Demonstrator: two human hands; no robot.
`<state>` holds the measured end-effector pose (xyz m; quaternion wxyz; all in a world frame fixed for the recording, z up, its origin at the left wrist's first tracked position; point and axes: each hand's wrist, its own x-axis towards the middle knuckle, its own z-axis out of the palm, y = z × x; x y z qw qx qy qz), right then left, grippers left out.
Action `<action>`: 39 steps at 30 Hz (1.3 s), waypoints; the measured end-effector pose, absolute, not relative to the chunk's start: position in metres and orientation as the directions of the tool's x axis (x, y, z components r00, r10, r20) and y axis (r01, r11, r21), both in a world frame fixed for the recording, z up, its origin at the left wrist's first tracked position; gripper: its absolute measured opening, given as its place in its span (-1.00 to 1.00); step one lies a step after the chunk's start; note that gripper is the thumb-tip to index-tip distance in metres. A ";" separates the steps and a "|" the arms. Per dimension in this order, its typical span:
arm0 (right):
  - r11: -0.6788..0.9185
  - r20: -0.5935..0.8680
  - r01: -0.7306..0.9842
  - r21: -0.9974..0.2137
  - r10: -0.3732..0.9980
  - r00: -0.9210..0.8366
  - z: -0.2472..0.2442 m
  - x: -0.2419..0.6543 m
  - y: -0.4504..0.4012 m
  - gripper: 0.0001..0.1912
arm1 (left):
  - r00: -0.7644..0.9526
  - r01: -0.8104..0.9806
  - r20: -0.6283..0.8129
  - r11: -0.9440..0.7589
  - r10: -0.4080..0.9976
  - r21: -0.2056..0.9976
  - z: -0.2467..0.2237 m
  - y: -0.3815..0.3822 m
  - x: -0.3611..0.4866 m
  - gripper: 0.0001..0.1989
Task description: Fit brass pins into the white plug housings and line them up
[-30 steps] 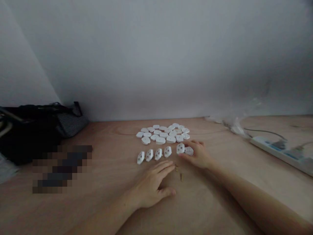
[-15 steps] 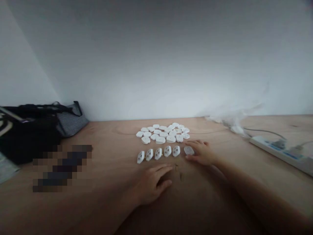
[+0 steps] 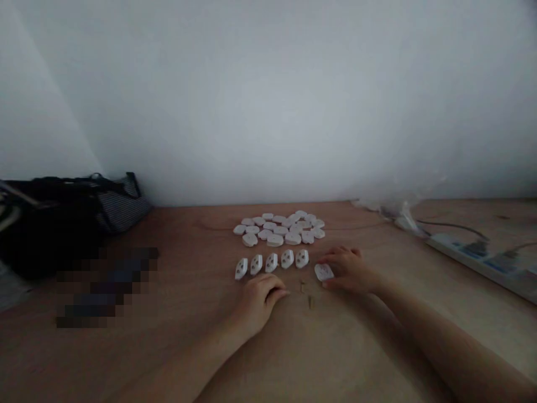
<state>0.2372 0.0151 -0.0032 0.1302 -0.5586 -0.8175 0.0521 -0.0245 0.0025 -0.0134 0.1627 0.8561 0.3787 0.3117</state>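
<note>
A white plastic socket piece [image 3: 323, 272] lies at the table's right-middle, between the thumb and fingers of my right hand [image 3: 350, 271]. To its left, several white socket pieces with dark holes [image 3: 271, 262] stand tilted in a row. My left hand [image 3: 260, 296] rests just in front of this row, fingers curled and thumb tip close to the index fingertip. Whether anything sits in that pinch is hidden. Between my hands lie two small brass-coloured pieces, a nearer one [image 3: 311, 302] and a farther one [image 3: 302, 286].
Behind the row is a cluster of several white plastic pieces [image 3: 275, 240]. At right lie a power strip [image 3: 457, 246] with plugs and cords, and crumpled clear plastic [image 3: 405, 215]. A black bag [image 3: 54, 224] and a blurred-out dark object [image 3: 109, 288] are on the left.
My right hand has drawn the socket piece slightly nearer to me. My left hand has shifted a little left, and its fingers have curled in toward the thumb.
</note>
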 end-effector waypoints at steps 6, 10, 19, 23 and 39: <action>0.359 0.257 0.910 -0.207 0.918 -0.304 0.002 0.226 0.005 -0.63 | 0.446 0.499 0.556 -0.710 0.702 0.496 -0.014 0.000 -0.026 -0.88; 0.559 0.421 0.775 -0.295 0.804 -0.419 0.008 0.202 -0.012 -0.61 | 0.450 0.456 0.626 -0.766 0.637 0.453 -0.010 -0.006 -0.025 -0.86; 0.671 0.523 0.617 -0.410 0.728 -0.444 0.004 0.175 -0.028 -0.65 | 0.545 0.460 0.643 -0.833 0.539 0.308 -0.008 -0.016 -0.025 -0.79; 0.673 0.541 0.631 -0.386 0.719 -0.436 0.004 0.173 -0.028 -0.64 | 0.571 0.483 0.605 -0.823 0.554 0.298 -0.009 -0.017 -0.024 -0.79; 0.848 0.725 0.482 -0.221 0.474 -0.500 -0.005 0.166 -0.028 -0.50 | 0.332 0.391 0.504 -0.603 0.797 0.695 -0.007 -0.012 -0.024 -0.81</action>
